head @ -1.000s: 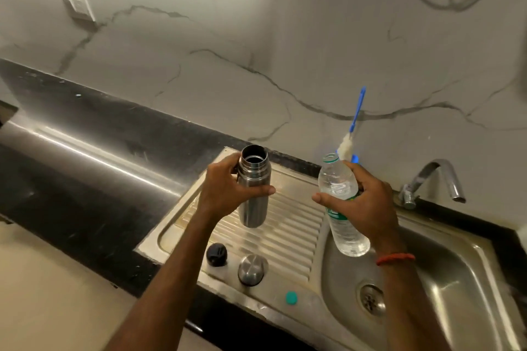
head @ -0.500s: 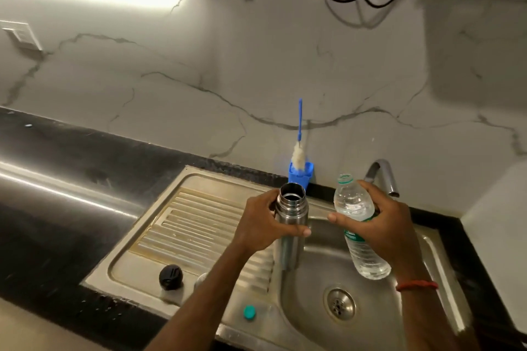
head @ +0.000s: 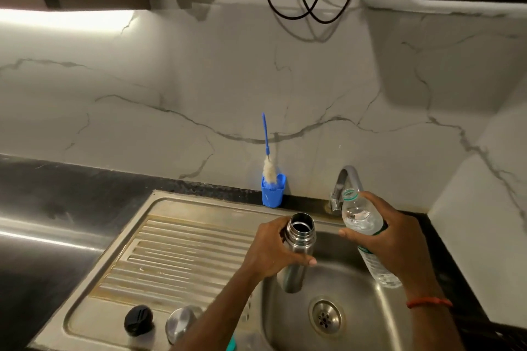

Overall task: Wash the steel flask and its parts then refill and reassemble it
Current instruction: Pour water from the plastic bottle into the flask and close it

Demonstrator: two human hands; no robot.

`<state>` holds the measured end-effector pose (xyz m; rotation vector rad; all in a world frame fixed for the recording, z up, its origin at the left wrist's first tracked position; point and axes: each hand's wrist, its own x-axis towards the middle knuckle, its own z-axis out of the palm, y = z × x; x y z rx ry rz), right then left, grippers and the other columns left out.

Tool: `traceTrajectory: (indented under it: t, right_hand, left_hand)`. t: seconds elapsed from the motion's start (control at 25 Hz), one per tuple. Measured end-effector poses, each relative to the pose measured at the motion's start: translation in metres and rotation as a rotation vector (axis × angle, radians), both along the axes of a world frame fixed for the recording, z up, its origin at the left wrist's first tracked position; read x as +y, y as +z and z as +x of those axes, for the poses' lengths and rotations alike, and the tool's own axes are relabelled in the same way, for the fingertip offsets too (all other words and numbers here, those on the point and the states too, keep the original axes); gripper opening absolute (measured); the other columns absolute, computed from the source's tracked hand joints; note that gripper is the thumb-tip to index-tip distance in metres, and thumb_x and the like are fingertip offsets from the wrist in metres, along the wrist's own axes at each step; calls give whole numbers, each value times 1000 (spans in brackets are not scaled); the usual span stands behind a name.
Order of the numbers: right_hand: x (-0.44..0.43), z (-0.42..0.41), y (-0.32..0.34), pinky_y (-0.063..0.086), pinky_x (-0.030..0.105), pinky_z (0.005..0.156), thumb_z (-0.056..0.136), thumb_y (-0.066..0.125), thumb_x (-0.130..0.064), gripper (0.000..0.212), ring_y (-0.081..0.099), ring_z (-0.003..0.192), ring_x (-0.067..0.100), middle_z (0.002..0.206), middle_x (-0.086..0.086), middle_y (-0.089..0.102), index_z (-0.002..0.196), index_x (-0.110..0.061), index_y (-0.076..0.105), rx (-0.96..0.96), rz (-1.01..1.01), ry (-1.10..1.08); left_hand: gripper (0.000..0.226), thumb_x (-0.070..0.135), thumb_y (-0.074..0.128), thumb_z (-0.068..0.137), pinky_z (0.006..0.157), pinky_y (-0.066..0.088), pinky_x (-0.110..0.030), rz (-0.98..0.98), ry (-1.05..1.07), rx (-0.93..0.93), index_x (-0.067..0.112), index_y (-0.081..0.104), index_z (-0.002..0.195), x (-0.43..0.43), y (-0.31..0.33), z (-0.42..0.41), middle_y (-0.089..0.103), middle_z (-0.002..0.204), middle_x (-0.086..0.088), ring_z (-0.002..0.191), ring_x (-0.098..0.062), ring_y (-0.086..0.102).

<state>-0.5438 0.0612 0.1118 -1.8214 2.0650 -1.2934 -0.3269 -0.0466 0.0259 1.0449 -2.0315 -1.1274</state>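
Head view: the open steel flask (head: pixel 299 239) is held upright over the sink basin (head: pixel 350 282), gripped by the curled fingers of the left hand (head: pixel 268 249). An uncapped water bottle (head: pixel 362 222) is clasped in the right hand (head: pixel 397 239). Refilling seems not yet begun, with the black stopper (head: pixel 139 320) and steel cap (head: pixel 179 322) left on the drainboard (head: pixel 176 253). The flask is seen shifted off that drainboard since a second ago.

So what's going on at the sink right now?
A person's left hand grips the open steel flask upright over the sink basin. The right hand holds an uncapped water bottle beside it, mouth near the flask's opening; no water is pouring yet. The black stopper and steel cap lie on the drainboard.
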Motion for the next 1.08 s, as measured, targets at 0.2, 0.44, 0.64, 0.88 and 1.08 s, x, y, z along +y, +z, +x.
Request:
traceTrajectory:
  t: [0.2, 0.44, 0.64, 0.88, 1.08]
  right_hand:
    - [-2, -5, 1, 58, 20, 74, 60, 85, -57, 75, 69, 85, 2, 99, -20, 72, 127, -36, 59, 133, 14, -48]
    - [5, -1, 3, 39, 3, 68, 59, 92, -48, 79, 61, 81, 3, 101, -11, 74, 129, -30, 61, 297, 65, -128]
    - [11, -3, 1, 51, 13, 73, 64, 88, -52, 80, 67, 92, 7, 109, -11, 73, 135, -35, 56, 437, 120, -149]
    - [16, -2, 7, 19, -2, 64, 64, 90, -47, 77, 68, 83, 8, 98, -13, 73, 133, -34, 60, 625, 110, -232]
    - [17, -10, 9, 31, 8, 59, 68, 88, -43, 77, 65, 87, 9, 104, -12, 71, 137, -38, 54, 668, 144, -235]
  left_hand:
    - [77, 41, 97, 58, 86, 45, -4, 4, -47, -37, 40, 54, 122, -8, -5, -5, 64, 105, 26, 100, 17, 58]
    - [79, 39, 98, 58, 82, 43, 0, -4, -95, -49, 34, 56, 125, -9, -12, -9, 63, 107, 23, 99, 14, 57]
    - [82, 42, 97, 57, 88, 45, -7, -25, -114, -45, 28, 59, 129, -8, -16, -12, 67, 112, 17, 101, 8, 60]
    - [84, 40, 97, 57, 86, 42, -5, -44, -143, -68, 25, 59, 131, -6, -19, -18, 65, 113, 17, 97, 13, 56]
    - [82, 36, 98, 58, 81, 42, -1, -31, -159, -74, 25, 58, 129, -4, -20, -19, 62, 107, 20, 94, 18, 55]
